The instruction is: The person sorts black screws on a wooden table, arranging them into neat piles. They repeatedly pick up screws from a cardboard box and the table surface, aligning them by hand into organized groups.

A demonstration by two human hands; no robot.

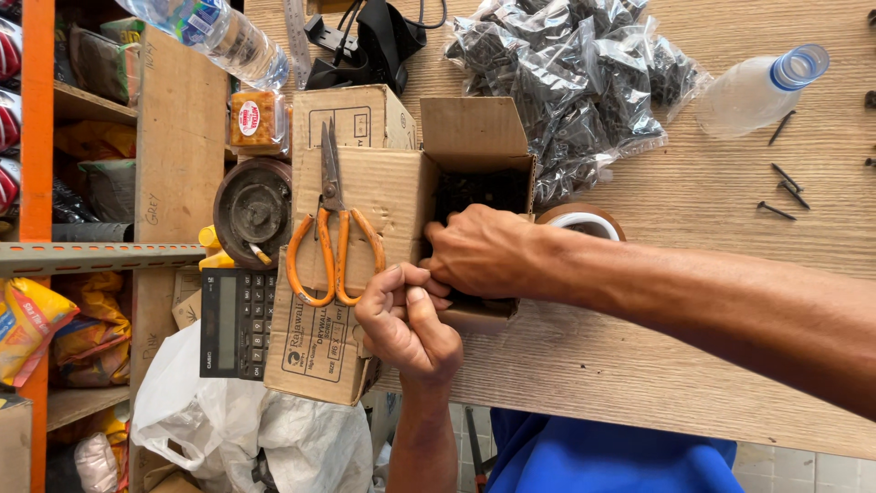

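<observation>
An open cardboard box (pixel 365 196) of black screws (pixel 479 192) lies on the wooden tabletop (pixel 639 356). My right hand (pixel 479 251) reaches into the box from the right, and its fingertips are hidden inside. At the near edge of the box my left hand (pixel 406 324) is curled shut, fingers gripping the cardboard where flap and opening meet. Both hands touch each other. Orange-handled scissors (pixel 333 246) rest on the box's flap, just left of my left hand.
Several clear bags of black screws (pixel 575 82) are piled behind the box. A plastic bottle (pixel 757 91) and loose screws (pixel 785 187) lie at right. A calculator (pixel 235 321), round dark roll (pixel 253 212), white sack (pixel 255 429) and orange shelving (pixel 36 137) are on the left.
</observation>
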